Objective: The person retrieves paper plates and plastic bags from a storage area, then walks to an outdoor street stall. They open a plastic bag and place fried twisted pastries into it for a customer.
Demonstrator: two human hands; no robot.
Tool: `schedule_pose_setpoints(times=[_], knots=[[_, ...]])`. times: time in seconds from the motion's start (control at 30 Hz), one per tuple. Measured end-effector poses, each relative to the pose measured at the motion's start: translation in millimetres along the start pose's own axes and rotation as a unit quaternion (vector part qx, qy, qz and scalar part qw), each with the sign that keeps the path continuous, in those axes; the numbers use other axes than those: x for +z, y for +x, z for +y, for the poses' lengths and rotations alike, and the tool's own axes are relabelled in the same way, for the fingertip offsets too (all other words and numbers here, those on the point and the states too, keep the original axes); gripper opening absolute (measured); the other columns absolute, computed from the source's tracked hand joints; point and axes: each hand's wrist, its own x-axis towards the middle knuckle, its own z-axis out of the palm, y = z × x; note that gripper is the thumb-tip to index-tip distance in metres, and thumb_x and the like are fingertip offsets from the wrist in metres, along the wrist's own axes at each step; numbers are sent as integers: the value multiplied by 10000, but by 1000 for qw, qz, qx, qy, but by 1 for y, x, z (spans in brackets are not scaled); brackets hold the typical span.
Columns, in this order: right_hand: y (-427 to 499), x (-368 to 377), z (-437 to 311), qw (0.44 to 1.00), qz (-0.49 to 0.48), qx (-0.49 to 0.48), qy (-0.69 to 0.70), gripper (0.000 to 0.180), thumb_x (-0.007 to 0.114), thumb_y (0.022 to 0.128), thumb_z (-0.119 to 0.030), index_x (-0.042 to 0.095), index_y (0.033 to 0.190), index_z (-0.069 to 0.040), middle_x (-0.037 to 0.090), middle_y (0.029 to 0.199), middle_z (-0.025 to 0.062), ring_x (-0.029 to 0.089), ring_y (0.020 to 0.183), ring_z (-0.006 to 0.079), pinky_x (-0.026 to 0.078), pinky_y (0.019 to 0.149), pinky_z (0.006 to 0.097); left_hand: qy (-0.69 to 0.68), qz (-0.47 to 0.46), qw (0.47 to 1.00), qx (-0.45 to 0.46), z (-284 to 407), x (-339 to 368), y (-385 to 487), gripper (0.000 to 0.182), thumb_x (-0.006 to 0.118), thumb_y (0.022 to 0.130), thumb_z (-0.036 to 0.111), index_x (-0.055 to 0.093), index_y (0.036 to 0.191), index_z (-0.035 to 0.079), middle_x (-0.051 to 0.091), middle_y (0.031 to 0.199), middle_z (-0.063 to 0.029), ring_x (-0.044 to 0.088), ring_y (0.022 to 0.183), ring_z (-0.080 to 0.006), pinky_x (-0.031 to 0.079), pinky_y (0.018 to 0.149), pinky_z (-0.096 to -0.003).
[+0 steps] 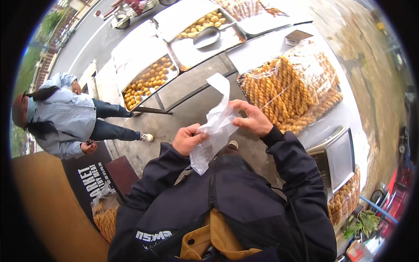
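A thin white plastic bag (214, 126) hangs crumpled between my two hands in front of my jacket. My left hand (188, 140) pinches its left side between thumb and fingers. On the other side, near the bag's upper part, my right hand (252, 118) has its thumb and fingertips on the plastic. One strip of the bag stands up above the hands. Whether the bag's mouth is parted cannot be seen. Just right of my right hand lies a pile of twisted fried dough sticks (281, 91) under clear plastic film.
Trays of round fried dough balls (149, 82) and other golden pastries (204, 24) stand ahead, with a metal scoop (207, 37). A digital scale (338, 160) sits at right. A person (62, 111) stands at left. A scooter (131, 11) is on the road beyond.
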Motion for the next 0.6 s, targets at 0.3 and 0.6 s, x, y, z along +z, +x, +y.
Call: schedule_pose_setpoints(times=[0.3,0.6], knots=[[-8,30,41,932,-82,221,275,160,681,862,-169,641,907,-21,629,802,26,563,702,75,472,636,231,307,191,927,102,-23,-19,-11,164,730,804,153,641,799,15,547,717,7,494,670,-77,402,611,-233],[-64,42,69,903,226,211,299,164,682,859,-137,625,849,16,632,737,32,553,617,72,444,566,211,299,164,938,64,-22,50,26,195,678,847,173,652,973,26,612,744,-26,540,580,-82,430,518,-239]])
